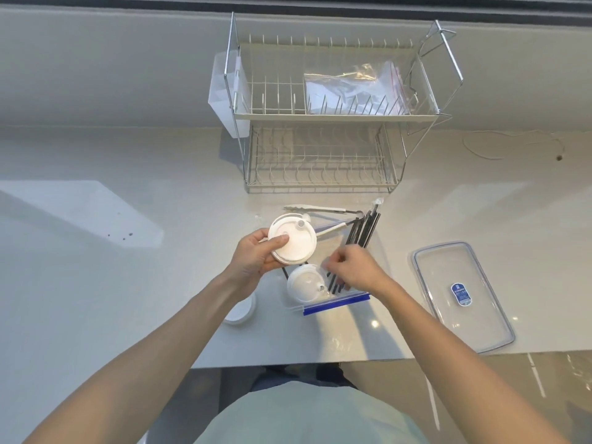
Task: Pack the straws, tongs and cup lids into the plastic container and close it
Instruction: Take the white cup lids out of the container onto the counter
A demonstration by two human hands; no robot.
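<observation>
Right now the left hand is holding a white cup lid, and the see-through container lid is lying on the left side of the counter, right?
Not quite. The left hand does hold a white cup lid, but the head view shows the see-through container lid lying on the right side.

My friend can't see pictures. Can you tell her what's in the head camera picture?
A person's left hand holds a white cup lid over a clear plastic container, while the right hand reaches among the black straws in it. Another lid lies inside, tongs lie behind, and the container's lid sits off to the right.
</observation>
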